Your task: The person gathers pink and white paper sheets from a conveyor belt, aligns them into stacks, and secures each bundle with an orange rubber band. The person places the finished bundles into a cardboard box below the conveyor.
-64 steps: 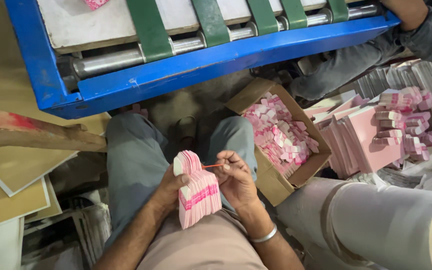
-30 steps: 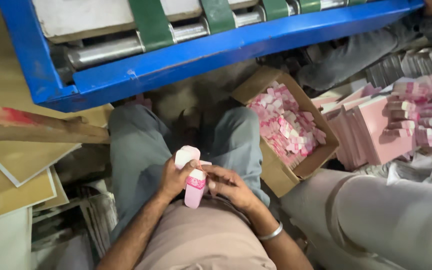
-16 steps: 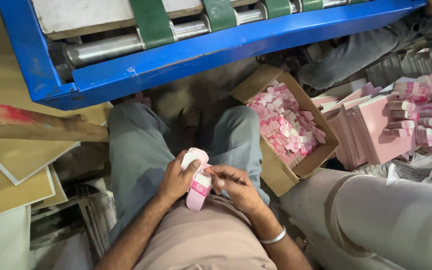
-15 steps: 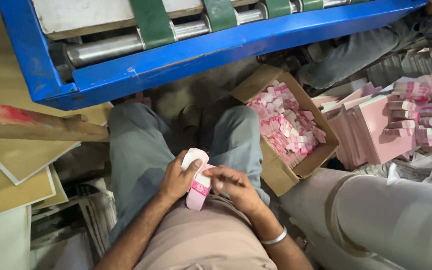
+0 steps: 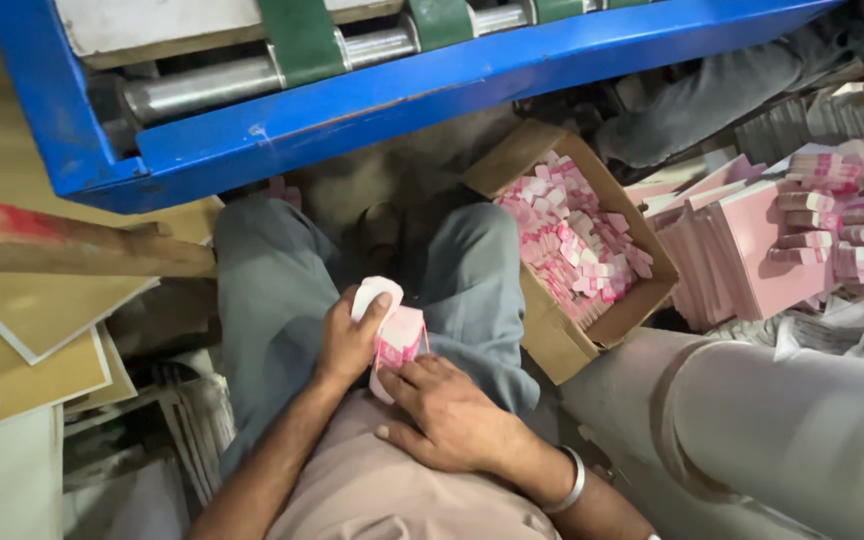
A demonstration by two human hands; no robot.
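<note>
Grip: the left hand is clamped around a small bundle of pink and white paper labels, fingers curled over its top; the right hand lies just below with its fingertips pressed against the bundle's lower edge, fingers loosely spread and closed on nothing.
Bundle position: in the person's lap, between the knees of the grey trousers, held upright and tilted a little to the right.
Machine: a blue metal frame runs across the top of the view, carrying a steel roller and green belts.
Neighbour's leg: a light grey trouser leg fills the lower right, belonging to another person sitting beside.
Boards: pale tan sheets lie stacked at the left, with a reddish-stained wooden plank resting across them.
Pink sheets: a stack of flat pink printed sheets sits at the right, with tied pink bundles piled on and beside it.
Cardboard box: open on the floor just right of the person's right knee, filled with loose pink and white label bundles.
Bangle: a silver metal band circles the right wrist.
</note>
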